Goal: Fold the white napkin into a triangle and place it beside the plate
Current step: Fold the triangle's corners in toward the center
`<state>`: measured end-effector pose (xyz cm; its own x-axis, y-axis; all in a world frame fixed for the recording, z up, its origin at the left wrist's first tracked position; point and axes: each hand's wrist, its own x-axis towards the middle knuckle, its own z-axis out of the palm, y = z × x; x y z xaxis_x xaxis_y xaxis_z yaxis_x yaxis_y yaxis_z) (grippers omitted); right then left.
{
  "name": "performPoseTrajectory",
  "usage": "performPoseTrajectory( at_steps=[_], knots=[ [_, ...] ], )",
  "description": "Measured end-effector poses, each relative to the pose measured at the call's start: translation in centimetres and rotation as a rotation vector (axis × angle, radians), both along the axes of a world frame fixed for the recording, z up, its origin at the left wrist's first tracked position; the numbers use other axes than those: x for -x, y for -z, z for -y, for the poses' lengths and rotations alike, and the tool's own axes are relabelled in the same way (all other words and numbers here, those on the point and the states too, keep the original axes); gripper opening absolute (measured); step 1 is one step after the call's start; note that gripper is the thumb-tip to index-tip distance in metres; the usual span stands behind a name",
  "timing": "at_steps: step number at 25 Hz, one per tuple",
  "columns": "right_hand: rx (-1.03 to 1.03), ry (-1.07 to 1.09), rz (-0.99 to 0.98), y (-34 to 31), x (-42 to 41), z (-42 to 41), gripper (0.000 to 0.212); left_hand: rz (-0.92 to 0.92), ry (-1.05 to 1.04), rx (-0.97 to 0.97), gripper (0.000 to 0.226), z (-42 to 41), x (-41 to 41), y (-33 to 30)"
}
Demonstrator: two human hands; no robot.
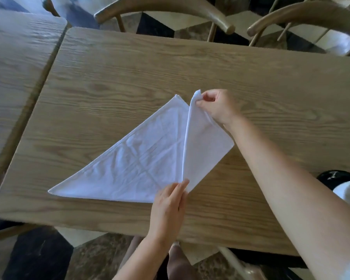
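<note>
Napkin mid-fold on the wooden tabletop (251,81)

The white napkin (133,164) lies as a triangle; the right hand (216,106) pinches its right corner, lifted toward the apex, while the left hand (170,207) presses flat on the near edge, grip open.

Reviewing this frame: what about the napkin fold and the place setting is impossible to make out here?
- Plate: none identifiable in the head view; a white and dark object is cut off by the right edge.
- Napkin layer count: the stacked edges at its far tip are too small and blurred.
- Napkin's near corner: hidden under the left hand.
- Corner pinched by the right hand: partly hidden by the fingers.
</note>
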<state>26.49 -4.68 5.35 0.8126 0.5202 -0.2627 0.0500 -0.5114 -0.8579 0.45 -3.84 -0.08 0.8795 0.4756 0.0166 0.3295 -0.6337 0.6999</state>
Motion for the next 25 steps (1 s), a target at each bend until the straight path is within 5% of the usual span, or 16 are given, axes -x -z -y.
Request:
performPoseTrajectory(
  at_steps=[3,7,11,16,20,22,25],
  knots=[
    [0.059,0.016,0.020,2.2,-0.6,-1.4,0.012,-0.018,-0.006,-0.003,0.028,-0.7,-0.2,0.3],
    [0.324,-0.004,0.131,4.0,-0.9,-3.0,0.012,-0.042,0.022,-0.236,0.028,-1.6,-0.2,0.6],
    [0.313,-0.034,0.280,4.8,-0.7,-3.6,0.014,0.014,0.069,-0.385,0.022,-1.9,-0.1,1.2],
    [0.373,-0.131,0.541,4.7,-0.3,-3.6,0.021,-0.100,0.216,-0.420,0.045,-2.1,0.2,1.9],
    [0.378,-0.560,0.928,5.4,5.1,-0.2,0.055,-0.161,0.269,-0.390,0.049,-2.1,0.6,2.2],
    [0.459,-0.789,0.841,6.7,7.4,1.9,0.056,-0.212,0.306,-0.400,0.056,-2.1,0.8,2.2],
    [0.568,-0.764,0.753,8.1,5.2,0.5,0.059,-0.242,0.362,-0.427,0.059,-1.8,2.4,2.6]
  ],
)
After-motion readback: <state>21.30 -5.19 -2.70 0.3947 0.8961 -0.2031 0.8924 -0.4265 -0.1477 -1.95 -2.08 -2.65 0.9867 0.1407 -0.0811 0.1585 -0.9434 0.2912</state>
